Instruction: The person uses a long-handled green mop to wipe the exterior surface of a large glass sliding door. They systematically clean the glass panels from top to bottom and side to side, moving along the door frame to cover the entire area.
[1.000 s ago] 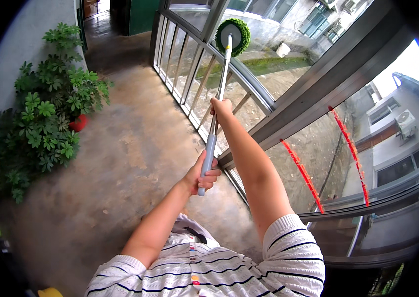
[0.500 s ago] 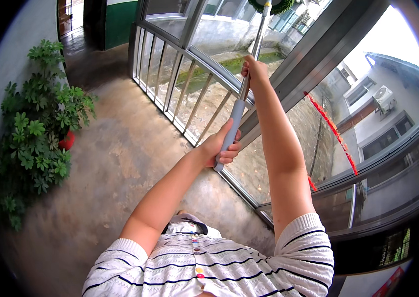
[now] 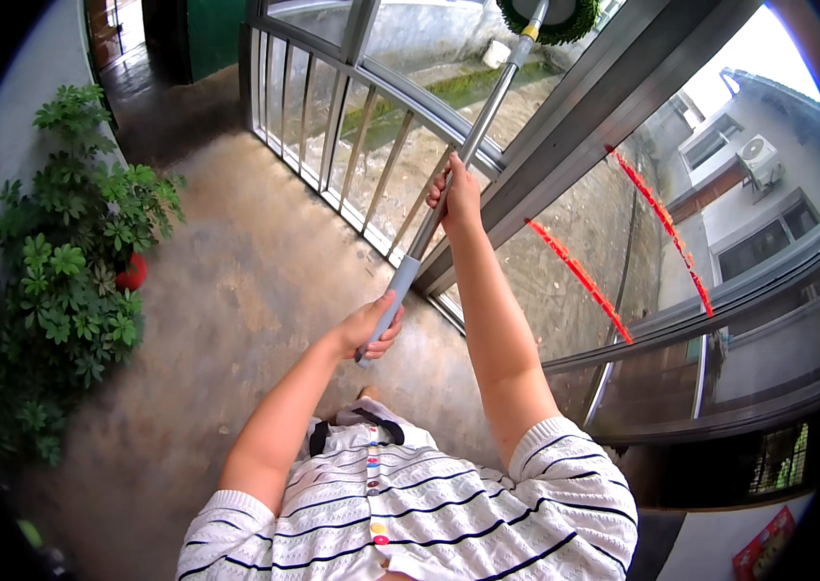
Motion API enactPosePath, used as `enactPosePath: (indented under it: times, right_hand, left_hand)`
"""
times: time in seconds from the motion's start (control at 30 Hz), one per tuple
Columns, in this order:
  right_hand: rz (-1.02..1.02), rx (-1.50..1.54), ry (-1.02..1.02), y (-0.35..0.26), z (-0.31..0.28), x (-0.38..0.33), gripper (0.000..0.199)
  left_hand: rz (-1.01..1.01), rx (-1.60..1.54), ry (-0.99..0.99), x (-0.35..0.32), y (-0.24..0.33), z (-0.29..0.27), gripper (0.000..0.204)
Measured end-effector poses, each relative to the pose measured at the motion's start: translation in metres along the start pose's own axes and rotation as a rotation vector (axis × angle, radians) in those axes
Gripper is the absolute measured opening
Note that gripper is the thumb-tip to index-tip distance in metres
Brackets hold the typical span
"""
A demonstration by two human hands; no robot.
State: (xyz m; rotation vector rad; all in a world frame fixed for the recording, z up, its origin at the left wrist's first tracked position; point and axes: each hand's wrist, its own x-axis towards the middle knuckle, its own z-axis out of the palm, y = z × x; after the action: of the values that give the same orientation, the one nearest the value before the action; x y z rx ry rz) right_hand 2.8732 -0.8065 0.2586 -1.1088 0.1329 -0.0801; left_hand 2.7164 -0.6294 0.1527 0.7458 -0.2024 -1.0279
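A long-handled mop [image 3: 493, 102] with a silver metal pole slants from my body up towards the far window. Its shaggy green head [image 3: 570, 21] is cut off by the top edge and overlaps the glass from this view; whether it touches is unclear. My left hand [image 3: 371, 327] is wrapped round the grey sleeve at the pole's lower end. Farther up, my right hand [image 3: 456, 196] grips the bare metal pole. Both arms reach forward, the right one more stretched out.
Metal-framed windows [image 3: 565, 116] with lower bars [image 3: 352, 145] run ahead and right. Red strips [image 3: 579, 281] show at the right-hand pane. A leafy plant [image 3: 71, 261] with a red ball-like object [image 3: 131, 272] stands left on the concrete floor [image 3: 216, 320]. A doorway [image 3: 124, 39] lies far left.
Both hands have come back towards my body and to the left with the mop, the pole now leaning more. More of the green head shows, slightly farther right.
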Motion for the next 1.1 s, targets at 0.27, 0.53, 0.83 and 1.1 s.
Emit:
enactPosePath:
  times: [0.27,0.53,0.83,1.1]
  right_hand:
    - [0.035,0.05,0.017,0.039,-0.005,-0.013,0.026]
    - [0.137,0.088,0.017,0.078,-0.011,-0.023,0.025]
    - [0.235,0.036,0.122,0.14,-0.028,-0.037,0.026]
    - [0.304,0.01,0.151,0.175,-0.041,-0.046,0.029]
  left_hand:
    - [-0.011,-0.008,0.076,-0.017,-0.026,-0.023,0.047]
    - [-0.063,-0.039,0.141,-0.047,-0.041,-0.029,0.047]
    - [-0.109,-0.105,0.185,-0.07,-0.074,-0.043,0.048]
    - [-0.16,-0.183,0.204,-0.071,-0.101,-0.062,0.047]
